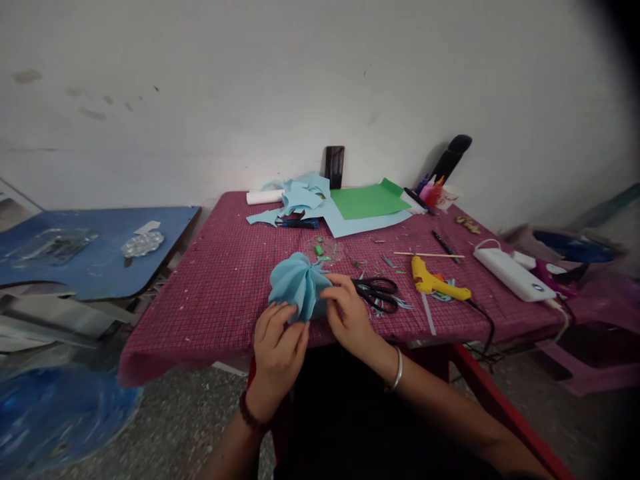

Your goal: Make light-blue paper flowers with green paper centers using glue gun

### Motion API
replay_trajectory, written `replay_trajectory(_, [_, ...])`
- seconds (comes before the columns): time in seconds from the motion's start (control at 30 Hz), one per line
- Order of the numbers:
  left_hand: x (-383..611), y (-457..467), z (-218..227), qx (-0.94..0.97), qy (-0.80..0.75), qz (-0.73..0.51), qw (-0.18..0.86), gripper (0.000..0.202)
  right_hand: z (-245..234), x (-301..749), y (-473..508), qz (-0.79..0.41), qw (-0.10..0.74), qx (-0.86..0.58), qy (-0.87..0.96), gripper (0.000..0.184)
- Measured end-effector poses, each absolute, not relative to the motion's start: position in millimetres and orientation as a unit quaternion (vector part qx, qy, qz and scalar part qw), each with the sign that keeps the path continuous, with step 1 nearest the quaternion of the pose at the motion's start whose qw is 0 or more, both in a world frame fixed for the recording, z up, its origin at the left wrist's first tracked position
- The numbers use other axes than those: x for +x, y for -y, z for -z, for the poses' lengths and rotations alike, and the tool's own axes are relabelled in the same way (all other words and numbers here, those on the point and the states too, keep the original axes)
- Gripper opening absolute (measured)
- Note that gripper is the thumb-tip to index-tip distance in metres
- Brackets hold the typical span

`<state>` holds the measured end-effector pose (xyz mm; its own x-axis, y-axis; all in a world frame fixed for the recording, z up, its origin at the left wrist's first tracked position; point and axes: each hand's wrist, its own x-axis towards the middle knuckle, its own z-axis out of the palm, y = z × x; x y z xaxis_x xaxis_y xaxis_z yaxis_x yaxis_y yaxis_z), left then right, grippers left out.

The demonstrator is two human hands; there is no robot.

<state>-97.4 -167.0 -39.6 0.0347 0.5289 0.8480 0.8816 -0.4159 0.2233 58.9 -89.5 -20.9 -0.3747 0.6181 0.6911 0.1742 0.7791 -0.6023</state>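
Note:
Between my two hands is a light blue paper flower with several rounded, folded petals, near the table's front edge. My left hand grips its lower left side with the fingers curled. On the other side, my right hand pinches the edge of a petal between thumb and fingers. Just right of that hand lie black-handled scissors, their blades partly hidden. A yellow glue gun rests further right, with paper scraps under it.
Green paper and cut blue paper lie at the back by an upright phone. A thin stick and a white power bank are at right. A blue table stands at left.

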Motion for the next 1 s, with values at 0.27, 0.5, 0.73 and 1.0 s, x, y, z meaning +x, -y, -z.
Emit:
replay_trajectory(0.27, [-95.0,167.6,37.7,-0.700,0.509,0.469,0.178,0.019,11.0,57.5,96.1,-0.267,0.468,-0.246,0.805,0.004])
replay_trajectory(0.5, [-95.1,166.2,36.6,-0.691,0.514,0.479,0.170,0.017,13.2,53.6,93.9,-0.297,0.471,-0.259,0.789,0.008])
replay_trajectory(0.73, [-94.9,164.7,39.5,-0.687,0.523,0.476,0.166,0.017,10.7,51.9,92.7,-0.269,0.468,-0.286,0.792,0.013])
replay_trajectory(1.0, [-95.6,161.4,39.3,-0.645,0.549,0.510,0.150,0.029,9.9,50.5,91.7,-0.291,0.445,-0.276,0.800,0.022])
